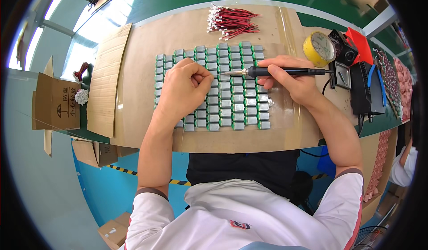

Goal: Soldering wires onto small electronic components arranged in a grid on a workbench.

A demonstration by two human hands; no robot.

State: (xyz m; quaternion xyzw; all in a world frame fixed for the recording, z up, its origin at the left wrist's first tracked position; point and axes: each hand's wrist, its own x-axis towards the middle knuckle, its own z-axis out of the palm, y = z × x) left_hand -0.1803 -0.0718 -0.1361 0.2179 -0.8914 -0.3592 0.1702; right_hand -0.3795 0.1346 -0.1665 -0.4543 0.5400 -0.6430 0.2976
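Note:
My right hand (287, 78) is wrapped around the black handle of a soldering iron (296, 71). The iron lies nearly level, its metal tip pointing left over rows of small grey blocks with green edges (238, 107). Just left of the tip, my left hand (185, 87) is closed in a pinch above the same rows. Whatever sits between its fingertips is hidden or too fine to make out. Both hands cover part of the block array. Beyond it lies a bundle of red and black wires with white connectors (234, 21).
Brown paper (151, 31) covers the work surface. At right stand a yellow tape roll (318, 49), a black soldering station (365, 91), blue-handled pliers (381, 85) and a red bin (360, 45). A cardboard sheet (107, 80) and an open carton (58, 103) are at left.

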